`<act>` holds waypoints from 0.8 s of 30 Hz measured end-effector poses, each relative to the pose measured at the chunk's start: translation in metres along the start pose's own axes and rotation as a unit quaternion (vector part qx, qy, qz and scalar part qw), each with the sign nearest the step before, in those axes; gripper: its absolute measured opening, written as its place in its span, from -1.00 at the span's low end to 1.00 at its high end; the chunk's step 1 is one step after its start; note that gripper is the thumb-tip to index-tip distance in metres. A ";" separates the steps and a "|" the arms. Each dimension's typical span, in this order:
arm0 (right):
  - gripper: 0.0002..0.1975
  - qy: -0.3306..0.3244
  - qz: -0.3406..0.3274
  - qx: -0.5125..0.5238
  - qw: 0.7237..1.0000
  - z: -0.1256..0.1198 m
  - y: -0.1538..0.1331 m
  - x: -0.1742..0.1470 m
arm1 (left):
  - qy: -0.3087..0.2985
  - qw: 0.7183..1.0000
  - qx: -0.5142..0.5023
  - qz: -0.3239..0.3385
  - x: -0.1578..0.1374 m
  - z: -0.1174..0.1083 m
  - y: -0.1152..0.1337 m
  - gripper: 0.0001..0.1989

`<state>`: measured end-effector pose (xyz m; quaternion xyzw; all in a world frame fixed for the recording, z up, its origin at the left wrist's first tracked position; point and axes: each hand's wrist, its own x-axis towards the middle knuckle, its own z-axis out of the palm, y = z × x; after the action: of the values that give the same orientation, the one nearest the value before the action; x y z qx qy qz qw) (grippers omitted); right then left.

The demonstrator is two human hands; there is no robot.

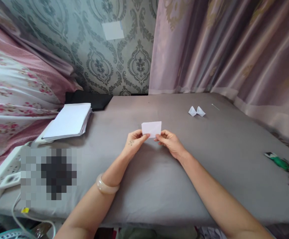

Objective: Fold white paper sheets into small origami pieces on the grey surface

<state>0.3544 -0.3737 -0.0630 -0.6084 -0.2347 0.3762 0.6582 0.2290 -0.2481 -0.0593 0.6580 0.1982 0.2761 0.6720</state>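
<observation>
A small white sheet of folded paper point(151, 128) is held up between both hands over the middle of the table. My left hand point(135, 141) grips its lower left corner, thumb in front and fingers behind. At the lower right corner, my right hand point(169, 142) pinches the paper the same way. Beyond it to the right, a folded white paper figure point(196, 111) with two pointed parts stands on the grey tabletop point(139, 186). On the left lies a thick stack of white paper point(68, 120).
A black flat item point(94, 100) lies behind the stack. White power strips point(7, 167) and a cable run along the left edge, near a blurred-out dark object point(57, 174). At right are a green item with keys point(281, 162) and a thin white stick point(215, 106). Curtains flank the table.
</observation>
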 end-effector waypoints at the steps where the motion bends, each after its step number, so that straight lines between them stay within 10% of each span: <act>1: -0.67 0.022 -0.046 -0.062 0.997 -0.003 0.000 0.001 | 0.009 0.998 0.053 0.033 0.000 -0.001 -0.001 -0.80; 7: -0.66 0.117 -0.335 -0.375 0.856 -0.016 -0.003 -0.003 | 0.062 0.889 0.355 0.283 0.000 -0.010 -0.005 -0.87; 13: -0.71 0.097 -0.326 -0.584 0.737 -0.010 -0.002 -0.014 | -0.003 0.768 0.540 0.345 -0.003 -0.013 -0.004 -0.76; 20: -0.64 0.050 -0.281 -0.661 0.694 -0.007 0.001 -0.012 | -0.088 0.794 0.543 0.258 0.000 -0.009 -0.005 -0.69; 24: -0.67 -0.005 -0.217 -0.665 0.715 -0.009 0.003 -0.014 | -0.150 0.790 0.555 0.214 -0.001 -0.010 -0.009 -0.68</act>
<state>0.3522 -0.3898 -0.0651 -0.8198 -0.5530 -0.0269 0.1463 0.2227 -0.2408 -0.0690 0.9765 0.0683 0.1529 0.1358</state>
